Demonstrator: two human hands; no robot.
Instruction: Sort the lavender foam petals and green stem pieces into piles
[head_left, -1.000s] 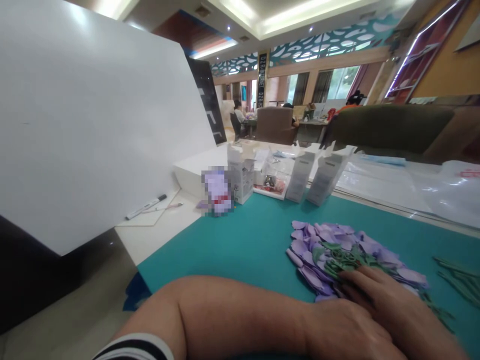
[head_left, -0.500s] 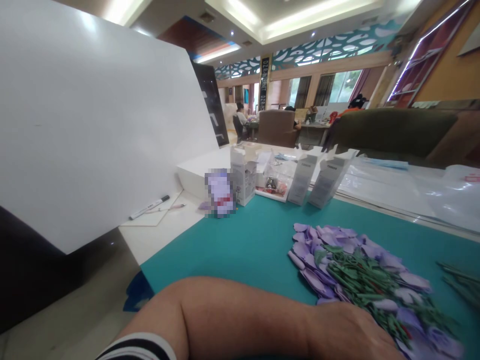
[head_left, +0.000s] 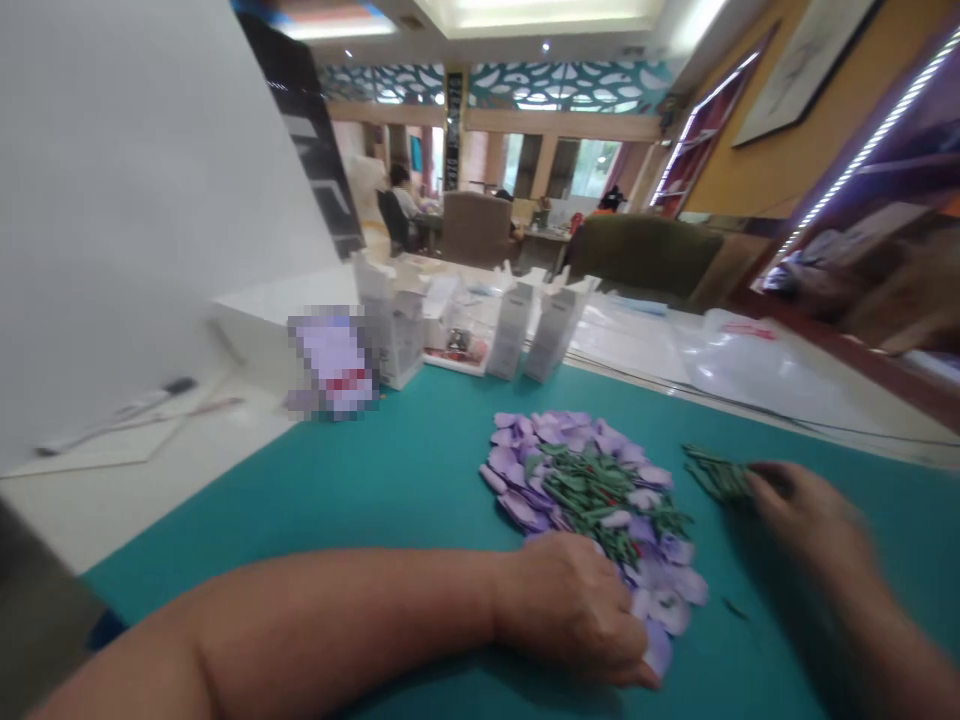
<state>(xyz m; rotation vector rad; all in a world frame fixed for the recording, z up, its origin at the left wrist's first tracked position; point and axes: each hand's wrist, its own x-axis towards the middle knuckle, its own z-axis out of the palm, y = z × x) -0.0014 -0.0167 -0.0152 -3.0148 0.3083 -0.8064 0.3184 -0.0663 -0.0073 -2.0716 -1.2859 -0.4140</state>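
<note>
Head view, looking forward and down across a teal desk mat (head_left: 300,480). Your left hand (head_left: 570,610) lies at the near edge of a heap of lilac foam petals (head_left: 517,470), with its forearm (head_left: 337,600) stretched across the near side of the mat. You cannot tell from this view whether its fingers (head_left: 600,640) grip the petals or only rest on them. The heap runs from far left to near right and is topped by green leaf strips (head_left: 600,490). Your right hand (head_left: 806,520), blurred, is to the right of the heap, its fingers (head_left: 757,482) closed narrowly on the right end of a bundle of green strips (head_left: 716,473). The bundle's long axis slants from far left to near right, into those fingers; your right hand is the nearer one. A green scrap (head_left: 735,607) lies nearer you on the mat. White cartons (head_left: 512,330) and a clear plastic sheet (head_left: 750,370) lie beyond.
</note>
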